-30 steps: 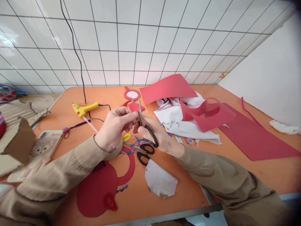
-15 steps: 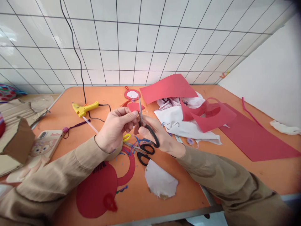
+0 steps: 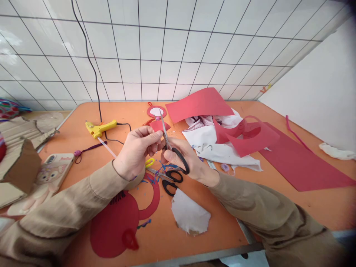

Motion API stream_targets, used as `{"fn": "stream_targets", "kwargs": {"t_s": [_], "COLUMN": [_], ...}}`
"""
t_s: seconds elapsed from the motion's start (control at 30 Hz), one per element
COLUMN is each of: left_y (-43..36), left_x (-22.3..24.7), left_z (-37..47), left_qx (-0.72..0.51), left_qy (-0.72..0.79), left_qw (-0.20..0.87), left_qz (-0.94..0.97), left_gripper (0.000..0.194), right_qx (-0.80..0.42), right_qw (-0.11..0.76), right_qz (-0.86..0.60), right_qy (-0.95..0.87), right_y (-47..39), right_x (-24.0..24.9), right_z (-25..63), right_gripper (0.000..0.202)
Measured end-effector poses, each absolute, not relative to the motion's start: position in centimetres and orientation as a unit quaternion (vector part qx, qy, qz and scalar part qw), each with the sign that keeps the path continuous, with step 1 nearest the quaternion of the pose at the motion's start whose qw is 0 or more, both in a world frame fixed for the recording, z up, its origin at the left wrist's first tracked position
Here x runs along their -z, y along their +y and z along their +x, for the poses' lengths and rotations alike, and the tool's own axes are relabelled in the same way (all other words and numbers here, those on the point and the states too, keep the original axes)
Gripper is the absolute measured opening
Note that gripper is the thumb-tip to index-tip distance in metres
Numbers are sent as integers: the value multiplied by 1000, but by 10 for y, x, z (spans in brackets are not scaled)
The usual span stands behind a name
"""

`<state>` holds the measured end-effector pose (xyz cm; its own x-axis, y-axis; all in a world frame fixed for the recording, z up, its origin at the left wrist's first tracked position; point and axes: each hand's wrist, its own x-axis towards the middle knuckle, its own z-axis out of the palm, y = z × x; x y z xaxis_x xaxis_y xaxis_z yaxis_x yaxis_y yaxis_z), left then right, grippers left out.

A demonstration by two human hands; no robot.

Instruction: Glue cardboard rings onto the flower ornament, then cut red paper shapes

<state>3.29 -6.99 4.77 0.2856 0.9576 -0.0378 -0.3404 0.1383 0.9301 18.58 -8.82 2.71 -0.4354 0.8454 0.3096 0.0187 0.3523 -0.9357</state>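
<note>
My left hand (image 3: 139,150) is closed in a pinch, thumb against fingertips. A small red paper piece (image 3: 159,126) shows just past these fingertips and seems held there; its lower part is hidden. Close beside it, my right hand (image 3: 187,159) is shut on black-handled scissors (image 3: 180,160), the blades pointing up and away, slightly parted across the red piece. Beneath my hands a second pair of black-handled scissors (image 3: 174,176) lies among blue scraps. A red paper ring (image 3: 155,204) and a large red disc (image 3: 112,230) lie nearer me.
A yellow glue gun (image 3: 102,128) with a cord lies left, near a phone (image 3: 54,170) and cardboard (image 3: 20,167). A small red-rimmed white disc (image 3: 156,111) lies at the back. Red sheets (image 3: 300,167) and white cloth (image 3: 203,137) are right, a white scrap (image 3: 190,213) in front.
The scissor blades have parted and their tips have tilted slightly left. Both hands stay almost in place, the red piece having shifted only slightly.
</note>
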Motion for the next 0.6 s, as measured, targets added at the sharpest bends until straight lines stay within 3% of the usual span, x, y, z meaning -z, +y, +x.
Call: {"fn": "stream_targets", "kwargs": {"t_s": [0.4, 0.6], "left_y": [-69, -70], "left_x": [-48, -50], "left_z": [33, 33], "left_qx": [-483, -486], "left_qy": [345, 350], "left_qw": [675, 677], "left_qz": [438, 427], "left_gripper": [28, 19], "right_qx": [-471, -465], "right_qw": [436, 445], "right_qz": [-326, -316], "right_qy": [-694, -697], "right_y": [-89, -89], "right_x": [-25, -27], "right_z": [186, 186], "right_gripper": [49, 46]}}
